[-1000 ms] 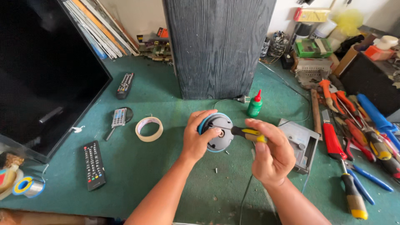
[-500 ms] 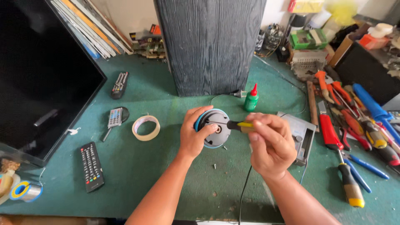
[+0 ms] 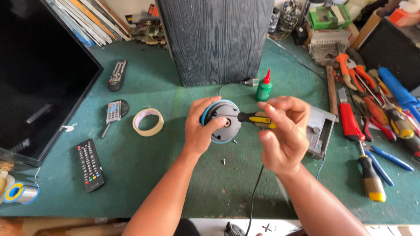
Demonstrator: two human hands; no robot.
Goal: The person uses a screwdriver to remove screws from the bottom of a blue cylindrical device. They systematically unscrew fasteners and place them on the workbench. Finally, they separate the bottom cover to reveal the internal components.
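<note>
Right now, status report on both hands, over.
Left hand steadies round speaker. Right hand grips yellow-black screwdriver, tip on it. Loose screw nearby.

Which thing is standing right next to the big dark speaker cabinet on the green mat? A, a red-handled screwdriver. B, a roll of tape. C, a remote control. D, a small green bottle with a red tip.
D: the small green bottle with a red tip stands upright just beside the dark speaker cabinet, while the tape roll lies farther off on the mat.

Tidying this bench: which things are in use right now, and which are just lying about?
In use: left hand gripping round speaker driver; right hand holding yellow-black screwdriver.

Lying about: tape roll, green glue bottle, remote controls, pliers.
</note>
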